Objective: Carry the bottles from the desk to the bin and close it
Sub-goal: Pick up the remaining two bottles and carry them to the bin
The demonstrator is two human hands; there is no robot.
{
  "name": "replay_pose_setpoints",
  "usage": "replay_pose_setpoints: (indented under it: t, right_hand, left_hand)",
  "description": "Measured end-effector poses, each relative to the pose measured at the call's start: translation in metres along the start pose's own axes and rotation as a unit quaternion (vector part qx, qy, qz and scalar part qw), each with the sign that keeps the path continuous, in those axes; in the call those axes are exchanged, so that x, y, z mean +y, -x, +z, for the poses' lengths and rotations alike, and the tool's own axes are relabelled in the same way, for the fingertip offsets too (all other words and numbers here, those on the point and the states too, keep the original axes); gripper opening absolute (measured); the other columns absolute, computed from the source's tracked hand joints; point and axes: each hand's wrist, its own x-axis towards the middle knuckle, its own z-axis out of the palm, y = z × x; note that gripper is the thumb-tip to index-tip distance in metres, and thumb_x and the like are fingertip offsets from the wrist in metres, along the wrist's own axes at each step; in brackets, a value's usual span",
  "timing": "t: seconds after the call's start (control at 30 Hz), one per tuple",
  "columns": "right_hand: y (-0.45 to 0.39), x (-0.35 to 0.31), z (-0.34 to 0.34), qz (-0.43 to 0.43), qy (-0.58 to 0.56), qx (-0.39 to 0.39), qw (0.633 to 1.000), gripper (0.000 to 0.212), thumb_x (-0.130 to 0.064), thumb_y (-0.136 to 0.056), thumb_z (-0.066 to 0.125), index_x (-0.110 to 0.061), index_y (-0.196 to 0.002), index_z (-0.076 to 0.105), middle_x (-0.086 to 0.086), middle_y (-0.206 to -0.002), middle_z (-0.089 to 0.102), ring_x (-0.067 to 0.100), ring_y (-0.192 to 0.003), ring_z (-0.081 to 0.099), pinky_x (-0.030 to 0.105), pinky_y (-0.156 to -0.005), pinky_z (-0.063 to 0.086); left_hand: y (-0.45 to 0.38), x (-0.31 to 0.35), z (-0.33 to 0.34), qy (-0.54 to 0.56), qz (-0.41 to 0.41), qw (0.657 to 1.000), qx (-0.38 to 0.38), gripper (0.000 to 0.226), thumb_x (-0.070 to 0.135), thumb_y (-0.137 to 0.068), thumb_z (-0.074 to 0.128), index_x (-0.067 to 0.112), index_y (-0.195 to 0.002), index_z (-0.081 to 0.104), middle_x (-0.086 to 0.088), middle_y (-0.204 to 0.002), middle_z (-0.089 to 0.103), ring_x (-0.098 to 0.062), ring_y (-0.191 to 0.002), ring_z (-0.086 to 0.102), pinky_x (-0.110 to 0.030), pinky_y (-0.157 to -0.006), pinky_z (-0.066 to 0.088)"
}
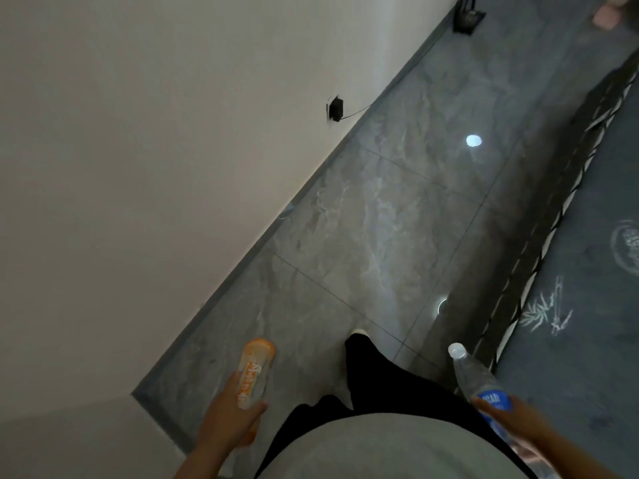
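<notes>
My left hand (230, 414) grips an orange bottle (255, 368) with an orange cap, held low at the bottom left with the cap pointing forward. My right hand (510, 418) holds a clear water bottle (475, 378) with a white cap and a blue label, at the bottom right. Both bottles hang above a grey tiled floor (380, 219). No bin and no desk are in view.
A white wall (138, 167) runs along the left, with a black plug (334, 107) and a cable in it. A dark rug (587, 271) with a fringe lies on the right. A black object (467, 17) stands on the floor far ahead. My dark-trousered leg (366, 368) steps forward.
</notes>
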Motion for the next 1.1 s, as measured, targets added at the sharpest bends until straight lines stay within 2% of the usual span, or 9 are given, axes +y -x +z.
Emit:
replay_pose_setpoints:
  t: [0.1,0.2,0.37,0.47,0.53,0.63,0.73,0.9,1.1]
  right_hand:
    - [-0.022,-0.042,-0.017,-0.013,-0.004,-0.001,1.0,0.036,-0.033,-0.079,0.071,0.001,-0.071,0.064,0.014,-0.068,0.063,0.026,-0.066,0.058,0.034,-0.065,0.047]
    - [-0.04,-0.086,-0.04,-0.027,0.003,0.015,1.0,0.059,-0.041,-0.078,0.07,0.008,-0.107,0.057,0.023,-0.099,0.063,0.032,-0.09,0.06,0.039,-0.083,0.048]
    - [-0.052,-0.144,-0.062,-0.023,0.03,0.03,0.999,0.071,-0.053,-0.08,0.061,0.003,-0.123,0.048,0.022,-0.12,0.059,0.034,-0.106,0.059,0.032,-0.081,0.042]
    - [-0.062,-0.167,-0.071,-0.009,0.017,0.02,1.0,0.073,-0.053,-0.082,0.059,0.003,-0.126,0.044,0.022,-0.123,0.058,0.033,-0.104,0.058,0.034,-0.087,0.045]
    - [-0.069,-0.179,-0.074,0.013,-0.003,0.023,1.0,0.073,-0.052,-0.082,0.058,0.003,-0.128,0.043,0.022,-0.123,0.057,0.032,-0.101,0.058,0.034,-0.087,0.045]
    - [-0.078,-0.192,-0.078,0.05,-0.024,0.02,0.998,0.073,-0.052,-0.082,0.059,0.004,-0.126,0.044,0.023,-0.124,0.057,0.034,-0.106,0.058,0.033,-0.083,0.044]
    - [-0.08,-0.204,-0.077,0.089,-0.067,0.022,0.994,0.071,-0.053,-0.08,0.062,0.002,-0.122,0.047,0.024,-0.118,0.06,0.035,-0.098,0.061,0.034,-0.076,0.044]
    - [-0.089,-0.203,-0.083,0.137,-0.117,0.003,0.984,0.069,-0.053,-0.077,0.064,0.006,-0.113,0.058,0.025,-0.114,0.064,0.035,-0.104,0.062,0.038,-0.091,0.046]
    - [-0.116,-0.22,-0.12,0.181,-0.173,-0.003,0.968,0.068,-0.054,-0.076,0.065,0.003,-0.114,0.06,0.02,-0.109,0.064,0.03,-0.097,0.062,0.032,-0.082,0.044]
  left_hand:
    - [-0.027,0.03,-0.013,0.005,0.013,1.0,-0.009,0.081,0.031,-0.07,0.076,0.017,-0.139,0.036,-0.011,-0.134,0.055,-0.025,-0.117,0.055,-0.031,-0.09,0.04]
    - [-0.051,0.053,-0.027,0.007,0.025,1.0,-0.008,0.079,0.028,-0.071,0.076,0.016,-0.139,0.037,-0.012,-0.135,0.053,-0.027,-0.121,0.052,-0.032,-0.096,0.039]
    - [-0.091,0.088,-0.05,0.062,-0.019,0.998,-0.001,0.066,0.011,-0.086,0.061,0.003,-0.143,0.029,-0.017,-0.147,0.035,-0.033,-0.136,0.034,-0.037,-0.115,0.022]
    - [-0.129,0.119,-0.069,0.068,-0.049,0.995,-0.044,0.078,0.012,-0.071,0.07,-0.004,-0.138,0.034,-0.027,-0.145,0.037,-0.038,-0.135,0.035,-0.041,-0.115,0.021]
    - [-0.153,0.15,-0.079,0.075,-0.047,0.995,-0.034,0.093,0.034,-0.053,0.063,0.001,-0.137,0.039,-0.025,-0.138,0.046,-0.036,-0.129,0.043,-0.04,-0.113,0.028]
    - [-0.182,0.186,-0.102,0.008,-0.009,1.0,-0.024,0.093,0.057,-0.053,0.063,0.016,-0.135,0.045,-0.015,-0.135,0.051,-0.032,-0.124,0.049,-0.037,-0.11,0.033]
    - [-0.213,0.237,-0.124,-0.059,0.043,0.995,-0.072,0.083,0.044,-0.064,0.073,0.025,-0.137,0.039,-0.007,-0.136,0.052,-0.027,-0.12,0.053,-0.033,-0.099,0.039]
    - [-0.268,0.33,-0.144,-0.17,0.12,0.975,-0.082,0.083,0.038,-0.073,0.071,0.022,-0.143,0.029,-0.012,-0.131,0.058,-0.031,-0.115,0.058,-0.031,-0.087,0.043]
    - [-0.308,0.439,-0.133,-0.207,0.168,0.959,-0.099,0.082,0.037,-0.075,0.071,0.023,-0.144,0.029,-0.014,-0.133,0.057,-0.031,-0.118,0.056,-0.032,-0.092,0.042]
